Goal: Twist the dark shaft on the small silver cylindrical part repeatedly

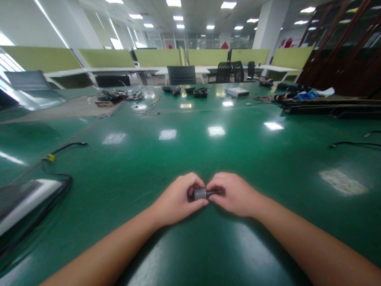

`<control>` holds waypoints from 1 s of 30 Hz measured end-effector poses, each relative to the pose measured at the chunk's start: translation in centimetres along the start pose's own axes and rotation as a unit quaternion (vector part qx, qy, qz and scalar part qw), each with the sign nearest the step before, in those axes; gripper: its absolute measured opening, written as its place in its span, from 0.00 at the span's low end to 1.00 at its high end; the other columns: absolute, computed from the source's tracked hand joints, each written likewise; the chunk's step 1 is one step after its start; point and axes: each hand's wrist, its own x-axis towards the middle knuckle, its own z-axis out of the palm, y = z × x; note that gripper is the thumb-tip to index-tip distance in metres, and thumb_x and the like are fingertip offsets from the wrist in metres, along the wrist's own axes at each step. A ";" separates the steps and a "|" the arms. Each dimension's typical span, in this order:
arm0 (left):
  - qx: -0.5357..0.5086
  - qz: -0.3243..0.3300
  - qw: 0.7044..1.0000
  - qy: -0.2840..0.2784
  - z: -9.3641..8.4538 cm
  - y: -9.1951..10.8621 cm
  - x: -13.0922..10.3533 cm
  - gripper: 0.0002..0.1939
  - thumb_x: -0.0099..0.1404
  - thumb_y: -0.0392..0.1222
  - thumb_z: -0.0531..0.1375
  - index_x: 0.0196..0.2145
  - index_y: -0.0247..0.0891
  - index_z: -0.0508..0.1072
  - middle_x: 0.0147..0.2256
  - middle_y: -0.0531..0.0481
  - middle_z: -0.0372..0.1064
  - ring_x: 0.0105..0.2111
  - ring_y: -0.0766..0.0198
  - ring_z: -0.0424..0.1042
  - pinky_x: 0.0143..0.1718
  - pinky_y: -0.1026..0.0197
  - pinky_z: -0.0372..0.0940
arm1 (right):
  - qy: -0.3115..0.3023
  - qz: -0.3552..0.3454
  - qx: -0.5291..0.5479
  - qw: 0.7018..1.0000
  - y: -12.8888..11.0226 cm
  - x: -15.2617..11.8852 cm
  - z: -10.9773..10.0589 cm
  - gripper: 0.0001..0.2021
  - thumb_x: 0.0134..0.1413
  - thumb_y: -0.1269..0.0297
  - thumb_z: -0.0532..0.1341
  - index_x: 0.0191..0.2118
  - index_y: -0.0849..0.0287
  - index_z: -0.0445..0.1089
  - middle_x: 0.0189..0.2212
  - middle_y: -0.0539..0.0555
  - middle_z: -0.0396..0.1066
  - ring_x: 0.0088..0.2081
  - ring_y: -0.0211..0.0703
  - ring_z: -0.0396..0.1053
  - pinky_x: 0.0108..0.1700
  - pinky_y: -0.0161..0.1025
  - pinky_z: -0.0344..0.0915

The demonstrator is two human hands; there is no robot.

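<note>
Low in the middle of the head view, a small grey cylindrical part with a thin dark shaft point(200, 194) lies crosswise between my two hands. My left hand point(177, 200) curls its thumb and fingers around the grey cylinder end. Thumb and fingertips of my right hand point(233, 194) pinch the dark, narrow end on the other side. My fingers hide both ends of the part, and its exact kind cannot be made out. Both hands are low over the glossy green table point(190, 157), close together.
On the left are a grey-white device point(32, 198) and a black cable point(70, 146) with a yellow tag. Another cable point(354, 143) lies at right. Farther back are tangled electronics point(127, 94), a white box point(237, 92) and stacked black bars point(330, 107).
</note>
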 end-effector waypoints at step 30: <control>0.008 -0.015 1.000 -0.002 -0.2 0.2 -0.3 0.11 0.60 0.42 0.67 0.38 0.39 0.70 0.34 0.52 0.69 0.34 0.60 0.67 0.34 0.60 0.59 | -0.020 0.011 0.017 1.000 -0.2 0.0 -0.5 0.05 0.53 0.71 0.66 0.37 0.58 0.77 0.31 0.50 0.73 0.33 0.38 0.68 0.36 0.34 0.61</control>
